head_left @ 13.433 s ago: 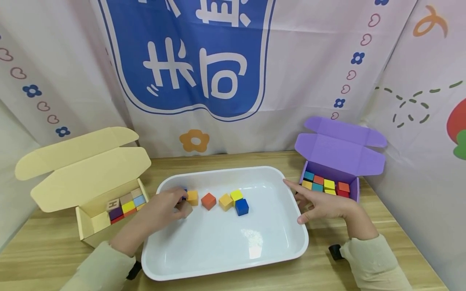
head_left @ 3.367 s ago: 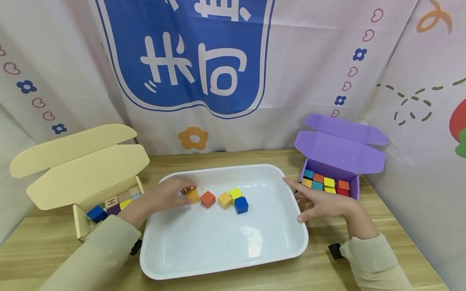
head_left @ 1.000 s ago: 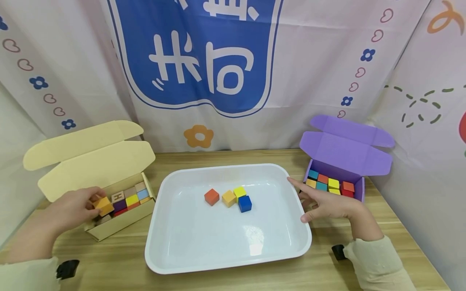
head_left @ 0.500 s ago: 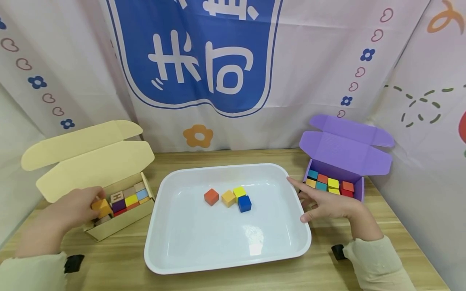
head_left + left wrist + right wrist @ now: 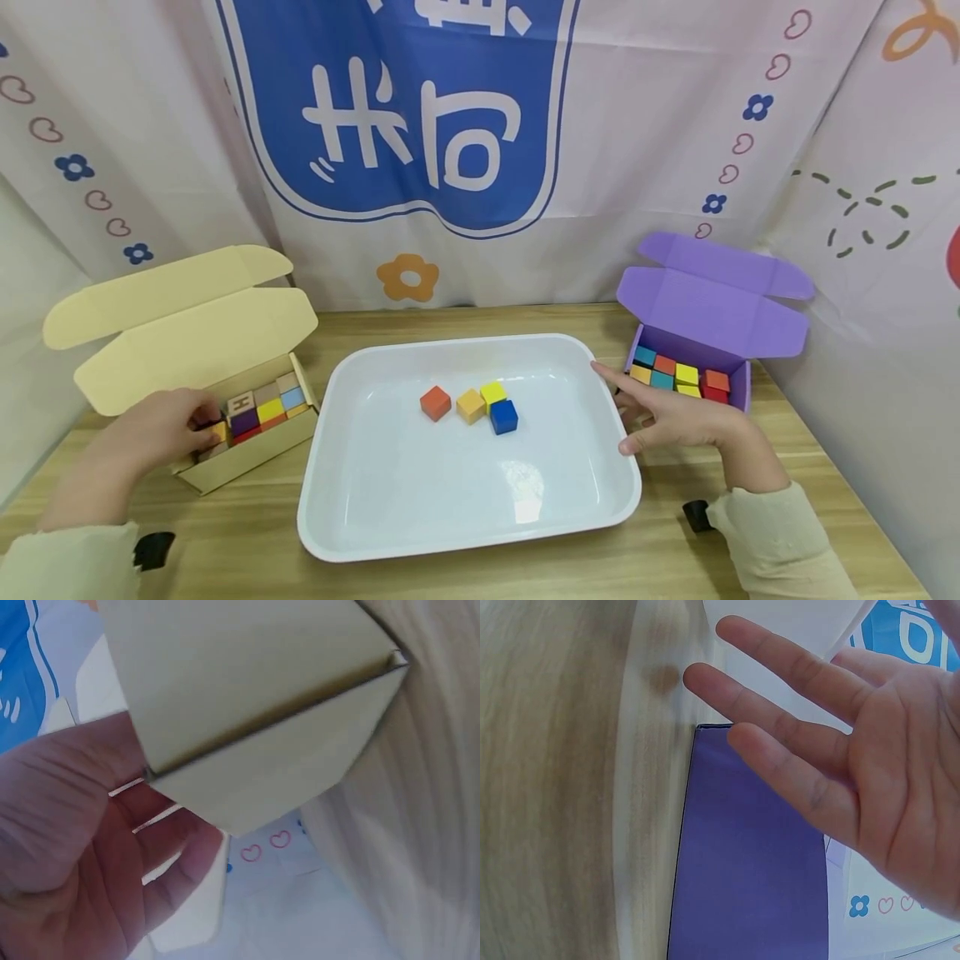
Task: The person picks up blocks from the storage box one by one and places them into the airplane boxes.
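My left hand (image 5: pixel 153 429) reaches into the near left end of the pale yellow box (image 5: pixel 251 458), thumb and fingers pinching an orange cube (image 5: pixel 218 431) down among the others. In the left wrist view the box wall (image 5: pixel 277 750) hides my fingertips and the cube. Fingers extended, my right hand (image 5: pixel 678 423) rests at the right rim of the white tray (image 5: pixel 465 508). Nothing lies in its palm (image 5: pixel 907 772) in the right wrist view. Inside the tray sit a red cube (image 5: pixel 436 403), a light orange cube (image 5: pixel 471 407), a yellow cube (image 5: pixel 493 395) and a blue cube (image 5: pixel 505 417).
A purple box (image 5: pixel 738 387) with its lid raised stands behind my right hand and holds several coloured cubes. The yellow box's raised lid (image 5: pixel 202 342) leans back toward the printed curtain (image 5: pixel 600 167). Other cubes, one marked H (image 5: pixel 242 404), fill the yellow box.
Earlier my left hand took the orange cube from the tray over to the yellow box, after a blue one. Over the last second the orange cube has sunk lower there. My right hand stays put.
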### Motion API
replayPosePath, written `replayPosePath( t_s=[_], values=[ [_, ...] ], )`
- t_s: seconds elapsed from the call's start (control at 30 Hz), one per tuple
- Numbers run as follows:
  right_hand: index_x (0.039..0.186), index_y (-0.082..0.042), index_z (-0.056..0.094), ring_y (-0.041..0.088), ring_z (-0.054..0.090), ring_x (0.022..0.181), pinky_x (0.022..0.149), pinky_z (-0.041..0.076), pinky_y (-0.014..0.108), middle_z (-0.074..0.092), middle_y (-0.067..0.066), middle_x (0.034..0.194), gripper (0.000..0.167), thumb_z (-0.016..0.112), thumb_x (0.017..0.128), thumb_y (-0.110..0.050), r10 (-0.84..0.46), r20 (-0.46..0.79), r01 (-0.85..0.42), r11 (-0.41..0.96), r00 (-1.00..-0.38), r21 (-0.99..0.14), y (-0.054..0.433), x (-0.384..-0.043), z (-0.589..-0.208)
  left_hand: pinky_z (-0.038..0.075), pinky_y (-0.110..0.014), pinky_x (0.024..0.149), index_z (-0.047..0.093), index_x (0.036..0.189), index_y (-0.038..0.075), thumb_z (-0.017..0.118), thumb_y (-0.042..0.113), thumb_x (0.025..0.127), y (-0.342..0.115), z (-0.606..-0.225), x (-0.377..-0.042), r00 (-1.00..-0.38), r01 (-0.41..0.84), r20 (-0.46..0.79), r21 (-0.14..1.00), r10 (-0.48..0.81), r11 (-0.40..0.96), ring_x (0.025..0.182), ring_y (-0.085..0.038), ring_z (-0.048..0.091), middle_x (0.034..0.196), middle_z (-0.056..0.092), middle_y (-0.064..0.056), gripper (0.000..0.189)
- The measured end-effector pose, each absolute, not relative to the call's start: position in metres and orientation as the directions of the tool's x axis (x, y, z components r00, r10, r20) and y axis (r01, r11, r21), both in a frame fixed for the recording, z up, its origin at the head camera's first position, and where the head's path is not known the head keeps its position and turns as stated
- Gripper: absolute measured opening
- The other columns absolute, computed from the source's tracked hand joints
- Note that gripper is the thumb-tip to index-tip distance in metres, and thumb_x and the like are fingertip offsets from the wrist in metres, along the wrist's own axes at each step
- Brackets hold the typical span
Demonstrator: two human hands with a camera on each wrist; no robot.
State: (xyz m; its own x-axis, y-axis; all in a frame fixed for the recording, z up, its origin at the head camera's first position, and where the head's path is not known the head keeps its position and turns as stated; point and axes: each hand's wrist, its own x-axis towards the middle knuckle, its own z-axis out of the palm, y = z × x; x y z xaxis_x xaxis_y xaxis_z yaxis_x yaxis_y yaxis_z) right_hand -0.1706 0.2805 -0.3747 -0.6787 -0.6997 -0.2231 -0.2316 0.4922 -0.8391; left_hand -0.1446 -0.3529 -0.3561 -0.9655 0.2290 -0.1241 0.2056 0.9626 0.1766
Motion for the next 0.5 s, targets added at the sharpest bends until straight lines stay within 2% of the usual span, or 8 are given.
replayPosePath(
  t_s=[0.17, 0.37, 0.5],
  values=[
    [0.161, -0.016, -0.003, 0.035, 0.054, 0.124, 0.098, 0.049, 0.044, 0.041, 0.021, 0.149, 0.107, 0.076, 0.088, -0.021, -0.7, -0.219, -0.242, 0.497, -0.68, -0.833, 0.281, -0.171, -0.374, 0.054, -0.05, 0.071, 0.067, 0.109, -0.006, 0.075, 0.022, 0.088, -0.359, -0.36, -0.142, -0.971, 0.168, -0.12, 0.263, 0.206, 0.95, 0.082, -0.028, 0.066, 0.095, 0.071, -0.016, 0.036],
    [0.161, -0.016, -0.004, 0.036, 0.053, 0.124, 0.098, 0.048, 0.045, 0.041, 0.021, 0.148, 0.108, 0.076, 0.088, -0.022, -0.702, -0.221, -0.246, 0.498, -0.677, -0.832, 0.28, -0.17, -0.373, 0.054, -0.054, 0.074, 0.066, 0.115, -0.003, 0.07, 0.029, 0.093, -0.353, -0.356, -0.137, -0.976, 0.167, -0.091, 0.272, 0.198, 0.948, 0.09, -0.038, 0.067, 0.103, 0.071, -0.022, 0.039],
    [0.161, -0.015, -0.004, 0.036, 0.054, 0.123, 0.096, 0.049, 0.045, 0.042, 0.022, 0.146, 0.108, 0.075, 0.088, -0.022, -0.707, -0.218, -0.254, 0.497, -0.672, -0.829, 0.28, -0.17, -0.372, 0.051, -0.06, 0.08, 0.063, 0.124, -0.002, 0.065, 0.033, 0.096, -0.334, -0.345, -0.132, -0.978, 0.185, -0.043, 0.279, 0.205, 0.942, 0.101, -0.047, 0.063, 0.113, 0.068, -0.027, 0.044]
  ],
)
